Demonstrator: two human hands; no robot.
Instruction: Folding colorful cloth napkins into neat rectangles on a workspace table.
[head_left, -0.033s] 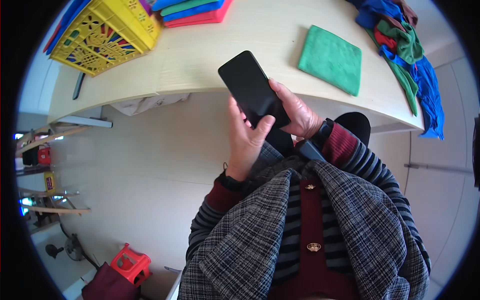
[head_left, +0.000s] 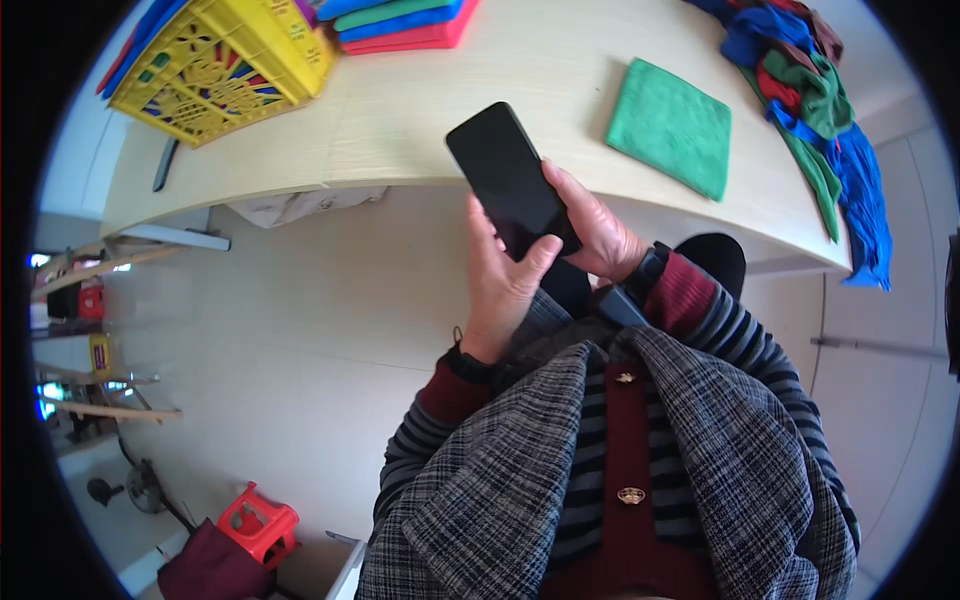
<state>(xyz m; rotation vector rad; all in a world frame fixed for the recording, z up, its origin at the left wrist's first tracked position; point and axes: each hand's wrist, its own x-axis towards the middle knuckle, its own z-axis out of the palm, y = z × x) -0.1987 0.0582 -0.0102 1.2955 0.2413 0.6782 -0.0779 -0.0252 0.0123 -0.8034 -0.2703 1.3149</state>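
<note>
A black smartphone with a dark screen is held tilted before me, just off the table's near edge. My left hand is closed about its lower left side, the thumb lying across the bottom of the screen. Along the lower right edge, my right hand grips it too, with that thumb pointing up the side. The fingers behind the phone are hidden. To the right of the phone, a folded green cloth lies flat on the pale wooden table.
On the table's left stands a yellow plastic crate with colourful cloths inside. Beside it is a stack of folded cloths. Loose blue, green and red cloths hang over the right edge. A red stool stands on the floor lower left.
The table and its things appear shifted slightly right in the picture. Both hands keep the same hold on the smartphone.
</note>
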